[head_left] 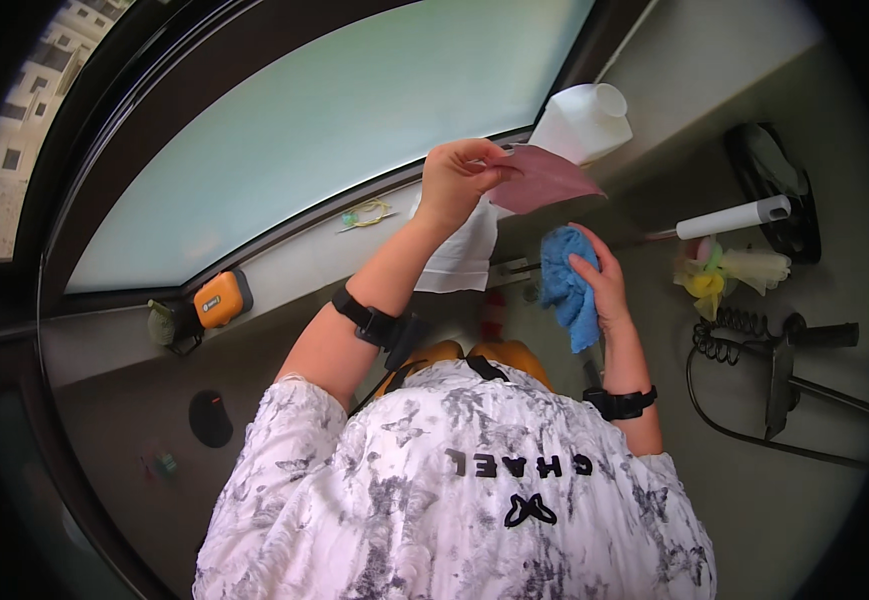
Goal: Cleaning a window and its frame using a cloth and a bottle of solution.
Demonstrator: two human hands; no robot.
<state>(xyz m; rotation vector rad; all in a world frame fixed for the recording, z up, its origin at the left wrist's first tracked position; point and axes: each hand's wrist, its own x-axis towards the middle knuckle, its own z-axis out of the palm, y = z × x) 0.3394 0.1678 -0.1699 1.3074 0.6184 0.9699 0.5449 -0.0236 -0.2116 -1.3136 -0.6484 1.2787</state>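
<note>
Above a narrow window ledge [299, 247], a person is holding a separate piece of material in each bare hand. The left hand [457, 185] is pinching a thin pink sheet [549, 182], thumb and fingers closing together on its near edge, a grip that is probably leaving most of the surface free and spread. The right hand [606, 285] is curling around a crumpled blue cloth [568, 290], fingers clamping it into a bunch, likely so that the soft folds are staying in the palm. A white sheet [464, 250] is draping over the ledge's edge beside the left forearm, perhaps lying there to stay within reach.

Behind the pink sheet, a white plastic jug [574, 125] is standing near the window frame, its round neck facing outward; its opaque walls are hiding any contents, and whether a cap is sealing it cannot be told. Farther left, an orange case [222, 300] is resting on the ledge, showing nothing of its inside.
</note>
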